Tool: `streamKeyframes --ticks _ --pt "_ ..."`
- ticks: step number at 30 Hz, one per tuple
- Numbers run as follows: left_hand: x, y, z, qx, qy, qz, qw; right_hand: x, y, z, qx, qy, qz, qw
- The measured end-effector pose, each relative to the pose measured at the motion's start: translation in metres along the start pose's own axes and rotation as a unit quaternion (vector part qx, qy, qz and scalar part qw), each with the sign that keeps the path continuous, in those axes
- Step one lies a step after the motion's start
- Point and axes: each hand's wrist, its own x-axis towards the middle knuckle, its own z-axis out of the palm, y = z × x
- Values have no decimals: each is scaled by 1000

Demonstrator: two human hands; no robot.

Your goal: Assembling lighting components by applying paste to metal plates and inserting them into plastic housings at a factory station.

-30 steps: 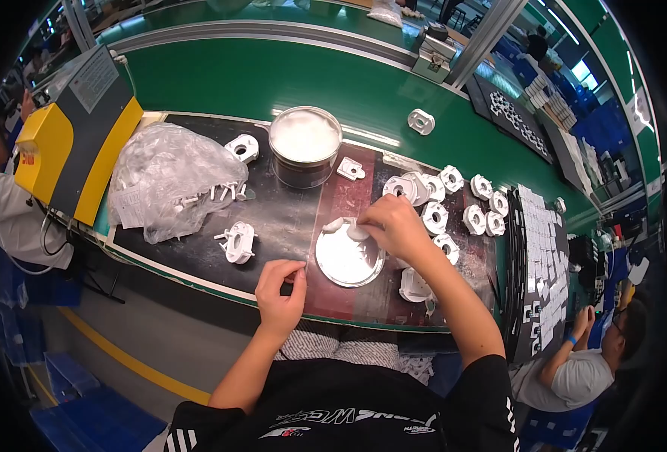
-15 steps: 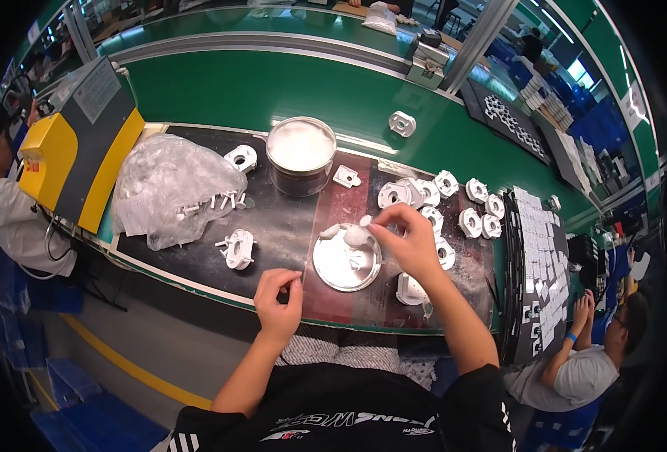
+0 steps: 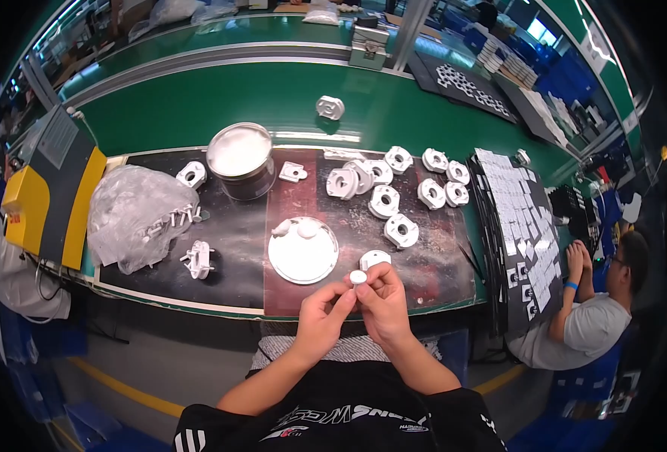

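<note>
Close to the table's front edge, both hands meet at a small white round-headed plastic pin (image 3: 357,277). My left hand (image 3: 323,318) pinches it from the left with thumb and forefinger. My right hand (image 3: 385,303) grips it from the other side; the pin's lower part is hidden by the fingers. Just beyond the hands lies a round lid (image 3: 303,265) with white lumps of paste on its far part. A white plastic housing (image 3: 376,259) sits right behind my right hand, partly covered by it.
A tub of white paste (image 3: 241,160) stands behind the lid. To its left are a plastic bag (image 3: 134,207) with white pins and a yellow-grey machine (image 3: 51,196). Several white housings (image 3: 384,201) cover the right side. Beyond them, a co-worker (image 3: 582,305) sits beside stacked dark trays (image 3: 514,226).
My right hand has come from over the lid toward me, bringing the white pin. My left hand has moved right to meet it. The whole view has shifted.
</note>
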Motion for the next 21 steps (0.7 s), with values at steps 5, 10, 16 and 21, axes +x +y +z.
streamKeyframes --ticks 5,10,16,21 --pt "-3 -11 16 -84 11 -13 996 -9 -16 -14 -24 -25 22 999" --pt "-7 -4 21 -86 -26 -18 996 3 -49 -31 -5 -48 49 998" --pt "-8 1 23 -5 -78 -15 997 9 -85 -32 -65 -126 171 975" --pt "-6 -2 29 47 -65 7 997 12 -84 -37 -29 -143 191 971"
